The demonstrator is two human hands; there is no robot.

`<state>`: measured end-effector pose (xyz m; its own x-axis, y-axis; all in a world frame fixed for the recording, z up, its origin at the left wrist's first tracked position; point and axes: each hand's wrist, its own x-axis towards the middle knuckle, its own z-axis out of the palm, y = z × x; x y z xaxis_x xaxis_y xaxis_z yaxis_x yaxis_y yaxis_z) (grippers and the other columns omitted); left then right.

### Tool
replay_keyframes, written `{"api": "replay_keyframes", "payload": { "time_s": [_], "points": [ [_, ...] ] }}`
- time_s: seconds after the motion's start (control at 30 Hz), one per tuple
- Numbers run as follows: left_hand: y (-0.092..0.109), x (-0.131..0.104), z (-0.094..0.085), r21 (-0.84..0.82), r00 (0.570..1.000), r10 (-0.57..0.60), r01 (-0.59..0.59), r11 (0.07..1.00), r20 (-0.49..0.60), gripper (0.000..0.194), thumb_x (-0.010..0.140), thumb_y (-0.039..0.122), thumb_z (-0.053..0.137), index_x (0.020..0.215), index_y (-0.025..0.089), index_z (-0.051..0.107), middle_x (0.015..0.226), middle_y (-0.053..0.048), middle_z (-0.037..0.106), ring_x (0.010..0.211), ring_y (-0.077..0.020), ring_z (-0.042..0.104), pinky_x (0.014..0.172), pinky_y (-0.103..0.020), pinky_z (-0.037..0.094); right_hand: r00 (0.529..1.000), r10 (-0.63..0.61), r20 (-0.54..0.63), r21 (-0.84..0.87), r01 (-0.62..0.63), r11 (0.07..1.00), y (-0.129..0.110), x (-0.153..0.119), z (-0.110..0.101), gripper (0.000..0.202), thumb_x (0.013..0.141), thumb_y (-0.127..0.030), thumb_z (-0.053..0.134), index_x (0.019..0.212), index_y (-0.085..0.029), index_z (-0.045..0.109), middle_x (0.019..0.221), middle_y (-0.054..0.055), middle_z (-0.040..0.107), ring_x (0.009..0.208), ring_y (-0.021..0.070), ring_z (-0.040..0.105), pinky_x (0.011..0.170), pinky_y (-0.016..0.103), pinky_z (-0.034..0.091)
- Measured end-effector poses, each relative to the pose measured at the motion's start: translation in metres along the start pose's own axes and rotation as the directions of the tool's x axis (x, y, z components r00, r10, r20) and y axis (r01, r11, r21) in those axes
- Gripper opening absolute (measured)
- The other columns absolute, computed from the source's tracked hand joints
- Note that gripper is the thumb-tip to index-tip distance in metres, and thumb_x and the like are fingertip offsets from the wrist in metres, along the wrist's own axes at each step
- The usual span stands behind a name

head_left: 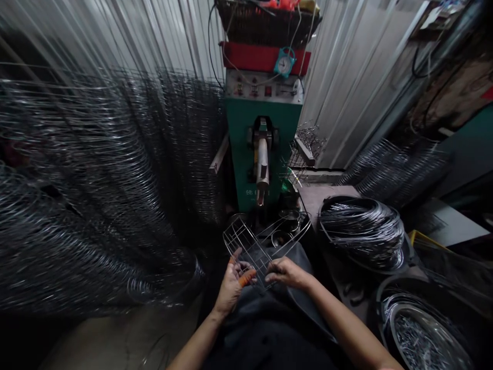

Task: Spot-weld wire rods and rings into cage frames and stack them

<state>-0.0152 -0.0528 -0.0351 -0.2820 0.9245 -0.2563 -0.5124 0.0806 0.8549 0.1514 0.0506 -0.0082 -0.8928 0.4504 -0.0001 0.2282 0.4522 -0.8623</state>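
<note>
A wire frame (250, 245) of thin metal rods, curved up at its left end and looped at the right, is held over my lap. My left hand (236, 277) grips its near left side, with orange coverings on the thumb and a finger. On the near right side, my right hand (287, 272) pinches the wires with its fingers closed. Just beyond the frame stands a green machine (246, 128), its metal electrode arm (262, 164) pointing toward me above the wires.
Tall stacks of wire rings (115, 144) crowd the left. To the right sit a tub of bent wires (362, 231) and a metal bowl (419, 334) of small wire pieces. A blue clock (284, 62) hangs on the machine, under a dark basket (265, 25).
</note>
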Motion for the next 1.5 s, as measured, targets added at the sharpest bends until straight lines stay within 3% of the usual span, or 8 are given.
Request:
{"api": "replay_keyframes", "payload": {
  "time_s": [0.13,0.23,0.33,0.47,0.57,0.87,1.17,1.5],
  "points": [
    [0.0,0.001,0.003,-0.022,0.998,-0.025,0.024,0.999,-0.051,0.077,0.061,0.029,0.075,0.127,0.027,0.035,0.083,0.002,0.051,0.067,-0.0109,0.056,0.062,-0.029,0.052,0.981,0.194,-0.005,0.347,-0.181,0.92,0.015,-0.005,-0.006,0.039,0.064,-0.042,0.072,0.094,-0.017,0.067,0.086,0.004,0.067,0.079,0.0179,0.06,0.073,0.029,0.047],
    [0.0,0.0,0.002,-0.02,0.995,-0.03,0.028,0.999,-0.097,0.072,0.062,0.03,0.074,0.123,0.026,0.037,0.084,0.002,0.051,0.066,-0.0102,0.055,0.062,-0.03,0.053,0.941,0.32,-0.104,0.7,-0.159,0.696,0.029,-0.014,-0.012,0.054,0.058,-0.045,0.075,0.103,-0.017,0.064,0.089,0.006,0.067,0.078,0.0177,0.062,0.068,0.029,0.048],
    [0.0,-0.001,-0.002,-0.016,0.996,-0.021,0.02,1.0,-0.089,0.065,0.066,0.028,0.071,0.122,0.026,0.037,0.086,0.003,0.05,0.068,-0.0098,0.054,0.063,-0.031,0.053,0.844,0.48,-0.238,0.889,-0.01,0.458,0.038,-0.019,-0.015,0.048,0.062,-0.047,0.073,0.099,-0.018,0.065,0.082,0.005,0.066,0.068,0.0133,0.062,0.06,0.023,0.048],
    [-0.004,-0.005,-0.005,-0.014,0.998,-0.01,0.009,1.0,-0.056,0.06,0.067,0.026,0.069,0.12,0.026,0.04,0.085,0.003,0.049,0.073,-0.0107,0.054,0.064,-0.03,0.053,0.687,0.644,-0.336,0.927,0.122,0.354,0.036,-0.013,-0.011,0.034,0.056,-0.037,0.08,0.082,-0.02,0.067,0.072,0.001,0.065,0.062,0.0112,0.061,0.058,0.022,0.049],
    [-0.007,-0.009,-0.006,-0.018,0.997,-0.004,0.003,1.0,-0.074,0.059,0.065,0.024,0.071,0.117,0.026,0.043,0.085,0.003,0.05,0.074,-0.0109,0.053,0.064,-0.028,0.053,0.611,0.711,-0.347,0.933,0.147,0.329,0.029,-0.008,-0.007,0.032,0.051,-0.03,0.083,0.075,-0.019,0.066,0.067,-0.002,0.064,0.058,0.0096,0.06,0.055,0.02,0.048],
    [0.003,-0.006,-0.005,-0.011,0.995,0.002,-0.003,1.0,-0.097,0.054,0.066,0.028,0.071,0.113,0.022,0.044,0.082,0.003,0.05,0.071,-0.0098,0.054,0.063,-0.028,0.053,0.588,0.705,-0.397,0.913,0.173,0.369,0.016,-0.001,-0.003,0.035,0.05,-0.029,0.082,0.077,-0.019,0.063,0.063,-0.003,0.064,0.053,0.0093,0.059,0.053,0.021,0.047],
    [0.037,0.037,0.015,-0.01,0.996,-0.026,0.025,1.0,-0.081,0.08,0.062,0.028,0.074,0.128,0.019,0.03,0.074,0.004,0.048,0.053,-0.0077,0.048,0.047,-0.028,0.053,0.549,0.58,-0.601,0.791,0.307,0.529,0.001,0.048,-0.033,0.029,0.054,-0.028,0.079,0.074,-0.019,0.059,0.063,-0.003,0.065,0.054,0.0097,0.06,0.053,0.021,0.049],
    [0.045,0.09,0.025,-0.008,0.995,-0.035,0.034,0.999,-0.093,0.076,0.061,0.031,0.075,0.124,0.019,0.035,0.065,0.008,0.044,0.046,-0.0058,0.042,0.04,-0.022,0.047,0.508,0.647,-0.569,0.821,0.294,0.49,0.019,0.092,-0.063,0.036,0.048,-0.029,0.081,0.074,-0.018,0.057,0.059,-0.004,0.063,0.049,0.0096,0.059,0.043,0.017,0.045]
  ]
}}
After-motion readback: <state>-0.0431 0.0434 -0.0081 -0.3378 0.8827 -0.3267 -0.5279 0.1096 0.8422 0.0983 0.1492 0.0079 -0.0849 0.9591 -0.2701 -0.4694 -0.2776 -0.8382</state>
